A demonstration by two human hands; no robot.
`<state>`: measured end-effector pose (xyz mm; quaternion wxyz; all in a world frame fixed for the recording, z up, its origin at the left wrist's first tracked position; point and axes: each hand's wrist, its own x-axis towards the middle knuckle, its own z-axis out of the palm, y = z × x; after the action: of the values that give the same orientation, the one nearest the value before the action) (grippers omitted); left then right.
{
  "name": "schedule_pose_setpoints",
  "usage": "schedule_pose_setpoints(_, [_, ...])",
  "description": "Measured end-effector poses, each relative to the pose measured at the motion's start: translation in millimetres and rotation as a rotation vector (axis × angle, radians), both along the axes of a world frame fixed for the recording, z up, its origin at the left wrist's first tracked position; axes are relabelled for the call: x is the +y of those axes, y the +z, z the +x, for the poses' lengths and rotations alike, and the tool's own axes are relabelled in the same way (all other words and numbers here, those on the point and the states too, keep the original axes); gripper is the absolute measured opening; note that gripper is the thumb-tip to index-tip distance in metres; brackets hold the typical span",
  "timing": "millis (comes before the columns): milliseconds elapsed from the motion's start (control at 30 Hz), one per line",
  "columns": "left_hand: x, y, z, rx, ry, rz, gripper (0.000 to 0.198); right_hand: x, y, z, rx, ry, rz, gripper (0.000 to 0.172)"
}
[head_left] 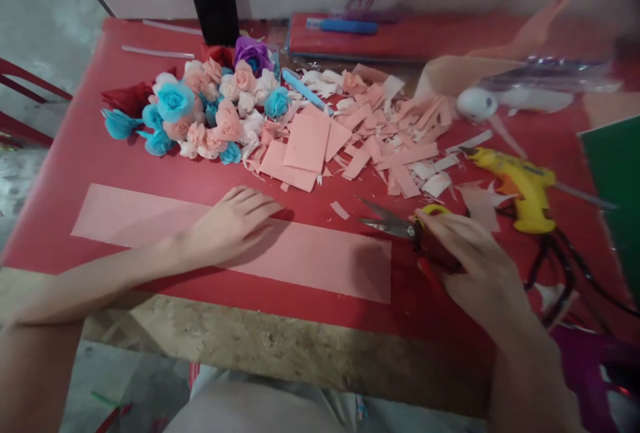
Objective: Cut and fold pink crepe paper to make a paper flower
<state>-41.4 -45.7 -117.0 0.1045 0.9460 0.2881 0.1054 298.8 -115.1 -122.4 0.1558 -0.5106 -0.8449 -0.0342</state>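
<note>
Across the front of the red tabletop lies a long pink paper strip (320,261). My left hand (237,223) rests flat on its middle, fingers stretched out to the right. In my right hand (465,253) is a pair of scissors (395,225), held by yellow and dark handles. Their blades are parted and point left, above the strip's right end. Behind the strip, several cut pink rectangles (307,143) are stacked, with a heap of pink and white paper scraps (385,129) to their right.
Paper flowers (195,109) in blue, pink, white, red and purple cluster at the back left. A yellow glue gun (523,186) with a dark cord lies on the right, near a white spool-like object (477,105). A green sheet (615,186) edges the far right.
</note>
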Motion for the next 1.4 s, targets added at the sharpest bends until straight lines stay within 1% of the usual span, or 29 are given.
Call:
schedule_pose_setpoints(100, [6,-0.6,-1,0.049,0.110,-0.113,0.028,1,1.3,-2,0.006,-0.006,-0.075,0.052])
schedule_pose_setpoints(167, [8,-3.0,0,0.109,0.146,-0.199,0.027,2,2.6,-5,0.033,-0.015,-0.117,0.045])
schedule_pose_setpoints(233, [8,-4.9,1,0.158,0.154,-0.275,0.019,2,3.2,-6,0.060,0.001,-0.139,0.041])
schedule_pose_setpoints(300, [8,-5.1,3,0.177,0.153,-0.320,0.012,2,2.9,-7,0.065,0.025,-0.158,0.037])
schedule_pose_setpoints(467, [7,1.3,6,0.125,0.112,-0.333,0.011,4,2.2,-4,0.041,0.104,-0.186,0.033])
schedule_pose_setpoints(600, [6,7.4,20,0.072,0.106,-0.338,0.023,14,5.2,0,0.104,0.152,-0.210,0.032])
schedule_pose_setpoints(667, [6,7.7,31,0.094,0.090,-0.307,0.024,18,5.7,2,0.152,0.139,-0.228,0.032])
schedule_pose_setpoints(733, [6,5.7,40,0.146,0.065,-0.311,0.021,19,5.3,5,0.204,0.090,-0.276,0.033])
schedule_pose_setpoints(833, [7,1.9,48,0.179,0.038,-0.381,0.012,16,4.4,10,0.244,0.014,-0.347,0.033])
schedule_pose_setpoints(933, [7,0.6,48,0.153,0.028,-0.434,0.008,12,5.3,14,0.225,0.020,-0.390,0.029])
schedule_pose_setpoints(1067, [7,1.3,48,0.142,0.031,-0.474,0.013,11,8.4,13,0.136,0.113,-0.345,0.031])
schedule_pose_setpoints(1133, [7,1.5,49,0.130,0.015,-0.482,0.018,12,10.1,11,0.093,0.158,-0.319,0.033])
schedule_pose_setpoints(1200, [9,1.6,50,0.125,-0.007,-0.480,0.018,12,11.1,9,0.066,0.177,-0.299,0.033])
schedule_pose_setpoints(1300, [11,2.4,50,0.123,-0.024,-0.475,0.016,13,8.9,8,0.075,0.115,-0.202,0.030])
schedule_pose_setpoints(1400, [13,3.3,48,0.119,-0.013,-0.480,0.017,19,2.7,5,0.110,-0.052,-0.044,0.033])
